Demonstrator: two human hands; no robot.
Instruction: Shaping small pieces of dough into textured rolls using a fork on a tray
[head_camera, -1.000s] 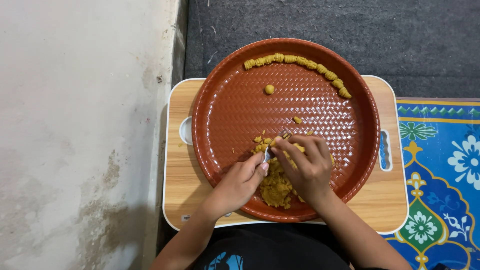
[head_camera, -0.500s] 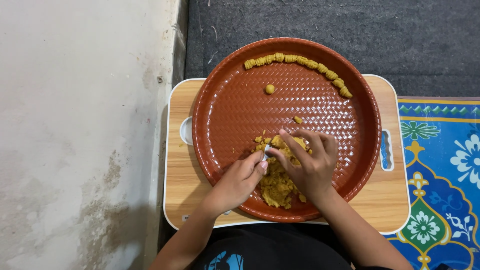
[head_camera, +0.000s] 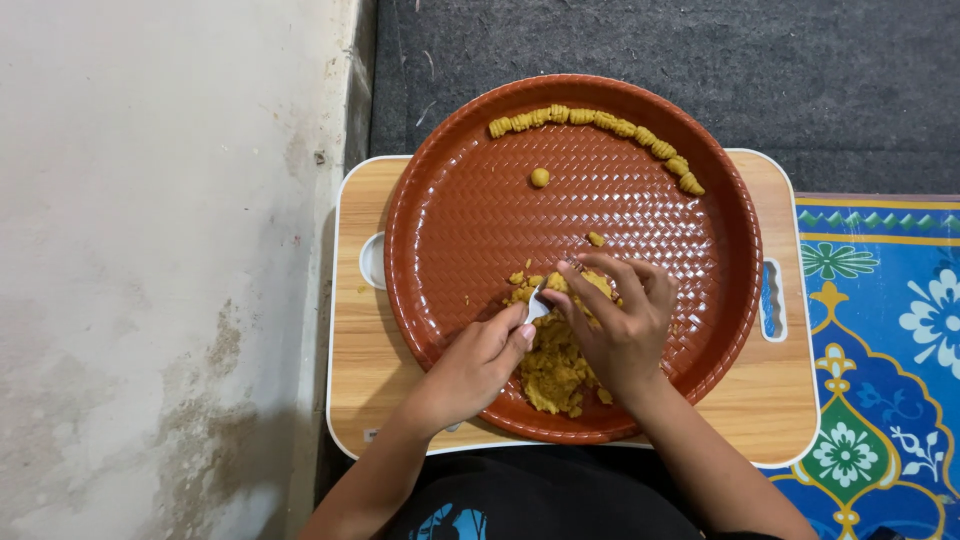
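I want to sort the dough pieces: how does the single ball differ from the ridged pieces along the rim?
The ball is round and smooth, while the ridged pieces are grooved and oblong. The ball lies alone, further in on the brown tray; the ridged pieces form a curved row along the far rim. Both are yellow dough.

— What can't you make out?
— The small metal tool (head_camera: 536, 306): the left hand (head_camera: 478, 362) covers all but its tip.
— And the dough (head_camera: 556, 368)?
— Partly under the right hand (head_camera: 620, 330). Both forearms run off the bottom edge.
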